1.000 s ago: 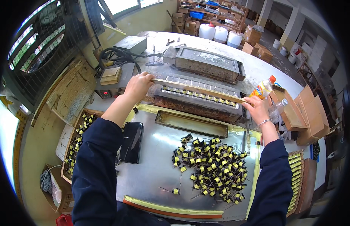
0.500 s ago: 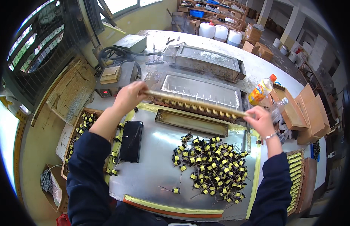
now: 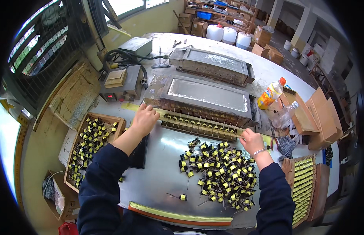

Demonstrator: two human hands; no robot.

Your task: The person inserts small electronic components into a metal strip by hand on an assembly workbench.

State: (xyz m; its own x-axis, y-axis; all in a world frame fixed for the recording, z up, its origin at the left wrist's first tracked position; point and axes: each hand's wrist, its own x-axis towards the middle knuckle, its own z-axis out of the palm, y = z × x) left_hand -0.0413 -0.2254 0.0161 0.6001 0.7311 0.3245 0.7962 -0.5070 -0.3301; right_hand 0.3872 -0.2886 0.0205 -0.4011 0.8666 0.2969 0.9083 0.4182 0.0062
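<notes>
A long thin strip (image 3: 225,126) lined with a row of small yellow-and-black coils spans both my hands. My left hand (image 3: 145,119) is closed around its left end, and my right hand (image 3: 252,141) pinches the right end. The strip is over the narrow metal trough (image 3: 213,134), just in front of the nearer heated pot (image 3: 207,95), whose shallow bath looks silvery. Thin wire leads stick up and out from the coils. Nearer to me, a heap of loose yellow-and-black coils (image 3: 223,172) lies on the metal sheet (image 3: 158,184), with one coil (image 3: 182,197) apart.
A wooden tray of coils (image 3: 121,127) stands left, beside a dark phone (image 3: 139,152) partly under my left arm. A grey control box (image 3: 123,84) and second pot (image 3: 213,64) sit farther back. Right are an orange-capped bottle (image 3: 271,94), clear bottle (image 3: 285,115) and rack of coils (image 3: 304,188).
Both hands have brought the strip down and toward me, from in front of the nearer pot's bath to the narrow trough. My right hand has also shifted left.
</notes>
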